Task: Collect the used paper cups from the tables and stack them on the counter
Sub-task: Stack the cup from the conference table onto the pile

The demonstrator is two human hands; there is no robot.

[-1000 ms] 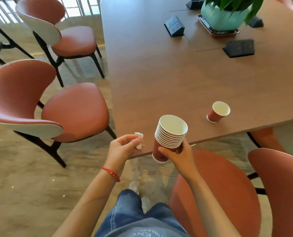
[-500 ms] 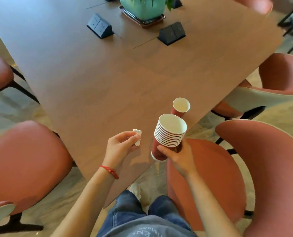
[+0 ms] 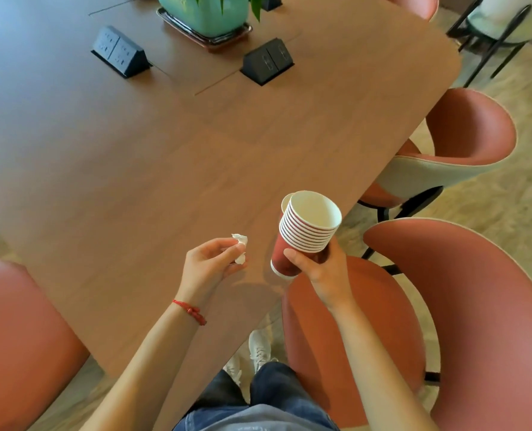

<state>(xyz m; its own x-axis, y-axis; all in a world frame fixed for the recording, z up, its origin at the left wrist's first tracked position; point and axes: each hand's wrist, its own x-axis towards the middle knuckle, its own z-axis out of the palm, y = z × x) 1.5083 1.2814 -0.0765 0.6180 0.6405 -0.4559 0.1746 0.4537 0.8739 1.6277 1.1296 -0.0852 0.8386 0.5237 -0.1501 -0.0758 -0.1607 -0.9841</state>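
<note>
Above the near edge of the tabletop [image 3: 134, 169], the right hand [image 3: 323, 269] grips one stack of about ten empty red paper cups [image 3: 305, 231], a lone cup's rim [image 3: 285, 201] peeking behind, while the left hand [image 3: 208, 265] pinches one crumpled tissue [image 3: 240, 248].

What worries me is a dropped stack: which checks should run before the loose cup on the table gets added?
1. Grip on the stack: ok. The right hand wraps the lower part of the cup stack.
2. Stack nested evenly: ok. The rims sit close and even, though the stack is tilted.
3. Loose cup in clear sight: not ok. Only a sliver of rim shows behind the stack.
4. Free hand available: not ok. The left hand pinches a crumpled tissue.
5. Loose cup empty: cannot tell, its inside is hidden.
</note>
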